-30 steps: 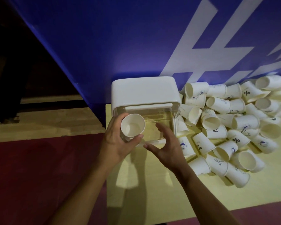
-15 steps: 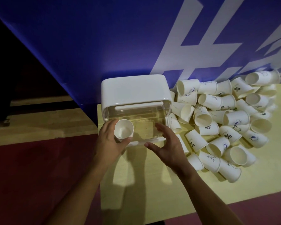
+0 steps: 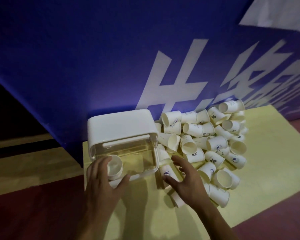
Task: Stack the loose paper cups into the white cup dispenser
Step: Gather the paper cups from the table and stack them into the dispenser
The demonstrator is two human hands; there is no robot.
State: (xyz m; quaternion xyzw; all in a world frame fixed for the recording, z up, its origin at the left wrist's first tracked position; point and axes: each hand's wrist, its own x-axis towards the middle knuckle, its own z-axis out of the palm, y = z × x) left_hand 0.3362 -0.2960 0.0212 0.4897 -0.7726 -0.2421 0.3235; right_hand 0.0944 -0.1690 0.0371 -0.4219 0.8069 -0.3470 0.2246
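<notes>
The white cup dispenser (image 3: 120,124) lies on the yellow table top (image 3: 267,170) against the blue wall, its clear front facing me. My left hand (image 3: 100,186) holds one white paper cup (image 3: 115,166), mouth up, at the dispenser's left front corner, forefinger behind it and thumb in front. My right hand (image 3: 184,179) hovers with spread fingers just right of the dispenser, over the nearest loose cups. The pile of loose paper cups (image 3: 208,142), white with small blue prints, lies on its sides to the right.
The blue wall with large white characters (image 3: 171,80) rises directly behind the dispenser and the pile. The table's left edge runs close beside the dispenser, with dark red and wooden floor (image 3: 33,170) beyond it. Bare yellow table top lies in front of my hands.
My left hand has carried the cup down and in to the dispenser's left front corner. My right hand has moved from the dispenser's front rightward over the loose cups.
</notes>
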